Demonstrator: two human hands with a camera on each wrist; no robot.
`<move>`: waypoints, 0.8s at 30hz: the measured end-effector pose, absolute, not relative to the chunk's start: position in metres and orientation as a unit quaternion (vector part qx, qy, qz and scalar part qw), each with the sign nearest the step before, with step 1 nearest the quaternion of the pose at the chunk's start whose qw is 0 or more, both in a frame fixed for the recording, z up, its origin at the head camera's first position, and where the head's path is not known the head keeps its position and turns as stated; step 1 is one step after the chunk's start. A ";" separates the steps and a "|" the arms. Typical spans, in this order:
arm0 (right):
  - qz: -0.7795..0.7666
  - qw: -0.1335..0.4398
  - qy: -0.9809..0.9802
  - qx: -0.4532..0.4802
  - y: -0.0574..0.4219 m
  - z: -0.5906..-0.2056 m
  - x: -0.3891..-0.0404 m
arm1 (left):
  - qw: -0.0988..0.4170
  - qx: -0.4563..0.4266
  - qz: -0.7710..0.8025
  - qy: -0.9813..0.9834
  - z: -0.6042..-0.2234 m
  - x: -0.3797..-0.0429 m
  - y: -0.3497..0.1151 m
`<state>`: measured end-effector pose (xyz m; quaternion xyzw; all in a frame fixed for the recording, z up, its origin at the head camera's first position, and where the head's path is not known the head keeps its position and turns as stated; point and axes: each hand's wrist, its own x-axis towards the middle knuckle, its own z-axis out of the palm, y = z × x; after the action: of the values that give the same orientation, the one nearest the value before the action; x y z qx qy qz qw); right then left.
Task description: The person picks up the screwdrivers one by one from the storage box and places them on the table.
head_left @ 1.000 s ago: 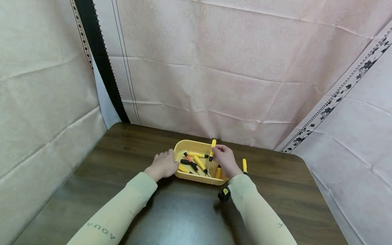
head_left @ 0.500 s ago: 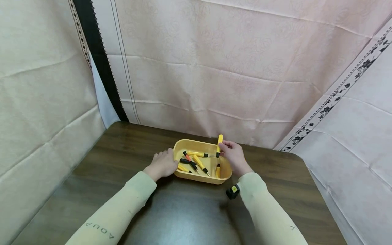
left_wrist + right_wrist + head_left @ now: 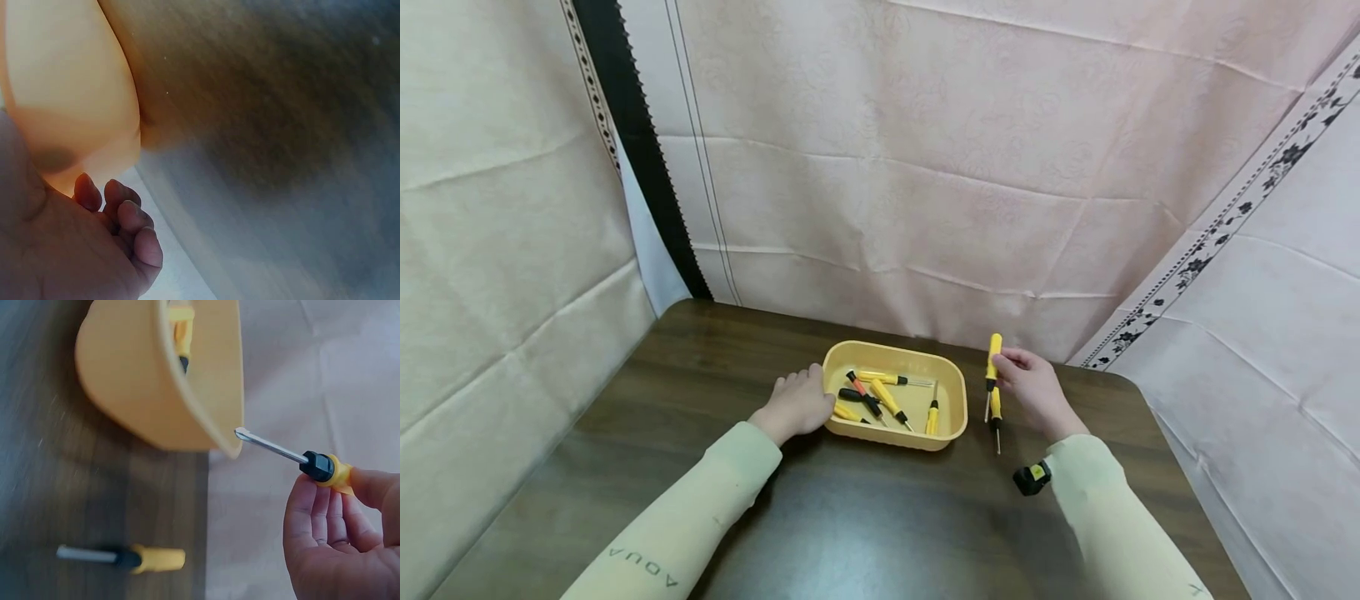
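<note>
My right hand (image 3: 1033, 387) pinches a yellow-handled screwdriver (image 3: 994, 354) by its handle, tip downward, just past the right end of a yellow plastic basket (image 3: 959, 396). Thumb and fingers meet on the handle in the right wrist view, leaving the metal shaft (image 3: 275, 448) bare. Below it on the table lies another yellow-handled screwdriver (image 3: 996, 404). At the basket's left end my left hand (image 3: 793, 404) holds the rim, thumb over the edge; the left wrist view has its fingers (image 3: 134, 219) curled beside the basket wall (image 3: 75, 75).
Inside the basket are several more screwdrivers, among them a red-and-black one (image 3: 863, 392) and yellow-handled ones (image 3: 886, 397). A dark wooden table (image 3: 865, 517) lies under everything. Pale cloth (image 3: 880, 208) hangs close behind its far edge.
My right hand has lifted the screwdriver out of the basket and carried it right, to above the one on the table. My left hand has stayed at the basket's left end.
</note>
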<state>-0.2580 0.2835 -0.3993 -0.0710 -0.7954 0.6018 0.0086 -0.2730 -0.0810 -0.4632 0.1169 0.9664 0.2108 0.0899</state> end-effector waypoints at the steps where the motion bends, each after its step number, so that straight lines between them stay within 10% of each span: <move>1: 0.599 0.006 -0.798 -0.071 0.288 -0.401 -0.257 | 0.091 0.117 0.211 0.966 -0.463 -0.273 -0.081; 24: 0.539 -0.063 -0.823 -0.168 0.344 -0.455 -0.247 | 0.093 0.112 0.215 0.966 -0.459 -0.270 -0.080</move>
<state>-0.2468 0.3439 -0.4547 -0.1681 -0.8228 0.5393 -0.0631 -0.2697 -0.0805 -0.4595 0.1116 0.9657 0.2152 0.0933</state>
